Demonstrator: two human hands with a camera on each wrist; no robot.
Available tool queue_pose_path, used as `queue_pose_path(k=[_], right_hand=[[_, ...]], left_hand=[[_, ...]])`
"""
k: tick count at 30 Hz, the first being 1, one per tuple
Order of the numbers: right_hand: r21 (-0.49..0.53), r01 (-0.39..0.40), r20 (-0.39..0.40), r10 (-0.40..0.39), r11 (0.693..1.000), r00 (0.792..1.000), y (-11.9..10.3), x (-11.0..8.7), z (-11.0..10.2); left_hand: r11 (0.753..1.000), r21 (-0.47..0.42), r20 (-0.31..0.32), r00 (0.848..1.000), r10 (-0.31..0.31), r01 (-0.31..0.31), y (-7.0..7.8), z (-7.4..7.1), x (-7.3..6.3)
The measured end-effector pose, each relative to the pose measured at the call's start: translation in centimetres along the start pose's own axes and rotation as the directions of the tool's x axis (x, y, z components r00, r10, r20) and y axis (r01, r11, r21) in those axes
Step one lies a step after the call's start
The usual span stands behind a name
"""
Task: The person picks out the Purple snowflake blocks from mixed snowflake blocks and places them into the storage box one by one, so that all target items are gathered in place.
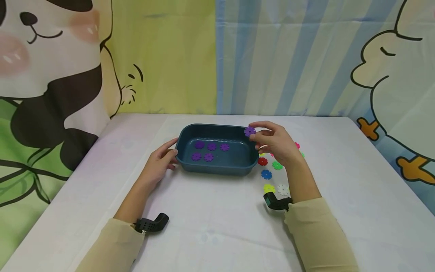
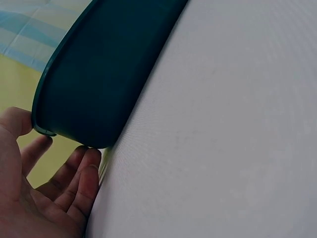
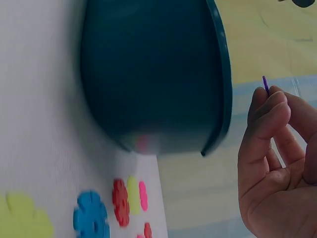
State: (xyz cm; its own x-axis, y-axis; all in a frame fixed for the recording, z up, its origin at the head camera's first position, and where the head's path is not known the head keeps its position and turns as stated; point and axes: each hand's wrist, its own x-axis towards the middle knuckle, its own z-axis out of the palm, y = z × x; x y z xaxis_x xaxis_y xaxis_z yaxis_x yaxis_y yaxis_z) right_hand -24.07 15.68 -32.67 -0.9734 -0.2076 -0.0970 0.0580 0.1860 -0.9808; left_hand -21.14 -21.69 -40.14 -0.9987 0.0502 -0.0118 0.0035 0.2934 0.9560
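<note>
A dark blue-green plastic basin (image 1: 217,170) sits on the white table, with several purple flower-shaped discs (image 1: 209,157) lying on its floor. My left hand (image 1: 159,162) holds the basin's left end. In the left wrist view its thumb meets the rim, and the fingers (image 2: 89,183) are bent against the end wall lower down. Above the basin's right back corner, my right hand (image 1: 273,141) pinches one purple notched disc (image 1: 249,131) between thumb and fingertips. That disc (image 3: 266,84) shows edge-on in the right wrist view.
Right of the basin lie loose discs: red (image 1: 262,161), blue (image 1: 266,174), green (image 1: 277,165), yellow (image 1: 269,188) and white (image 1: 283,189), with pink ones partly behind the right hand. A printed curtain (image 1: 285,56) hangs behind the table.
</note>
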Motion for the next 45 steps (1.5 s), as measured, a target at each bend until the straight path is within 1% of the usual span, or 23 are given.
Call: queue_pose_path(k=[6, 9, 16, 22, 27, 33, 39, 42, 45], right_hand=[[0.032, 0.001, 0.041, -0.002, 0.999, 0.999, -0.2, 0.7, 1.8], [0.029, -0.006, 0.058, 0.005, 1.0, 0.998, -0.2, 1.0, 2.7], [-0.014, -0.04, 0.113, 0.041, 0.999, 0.993, -0.5, 1.7, 5.0], [-0.055, -0.079, 0.151, 0.086, 0.995, 0.985, -0.5, 2.3, 6.1], [-0.14, -0.106, 0.166, 0.128, 0.985, 0.978, -0.3, 2.9, 6.7], [-0.258, -0.155, 0.172, 0.203, 0.954, 0.964, -0.2, 3.5, 7.4], [-0.374, -0.215, 0.146, 0.286, 0.902, 0.947, 0.0, 4.0, 7.9], [-0.428, -0.222, 0.131, 0.304, 0.876, 0.944, 0.3, 4.2, 8.1], [-0.465, -0.214, 0.125, 0.302, 0.859, 0.945, 0.4, 4.3, 8.2]], left_hand=[[1.0, -0.011, 0.012, 1.0, -0.004, 0.004, 0.0, 0.1, 0.0], [1.0, -0.011, 0.014, 1.0, 0.001, -0.001, 0.0, 0.1, 0.1], [1.0, -0.004, 0.008, 1.0, 0.01, -0.01, 0.0, -0.1, 0.0], [1.0, -0.002, 0.012, 1.0, 0.012, -0.012, -0.1, 0.0, 0.1], [1.0, 0.003, 0.008, 1.0, 0.01, -0.01, 0.0, -0.1, 0.1], [1.0, -0.001, 0.01, 1.0, 0.009, -0.009, 0.1, -0.2, 0.0], [1.0, 0.006, 0.011, 1.0, 0.007, -0.007, 0.1, -0.2, 0.0], [1.0, 0.009, 0.014, 1.0, 0.008, -0.008, 0.1, -0.2, 0.1], [1.0, 0.012, 0.014, 1.0, 0.005, -0.005, 0.0, -0.1, 0.1]])
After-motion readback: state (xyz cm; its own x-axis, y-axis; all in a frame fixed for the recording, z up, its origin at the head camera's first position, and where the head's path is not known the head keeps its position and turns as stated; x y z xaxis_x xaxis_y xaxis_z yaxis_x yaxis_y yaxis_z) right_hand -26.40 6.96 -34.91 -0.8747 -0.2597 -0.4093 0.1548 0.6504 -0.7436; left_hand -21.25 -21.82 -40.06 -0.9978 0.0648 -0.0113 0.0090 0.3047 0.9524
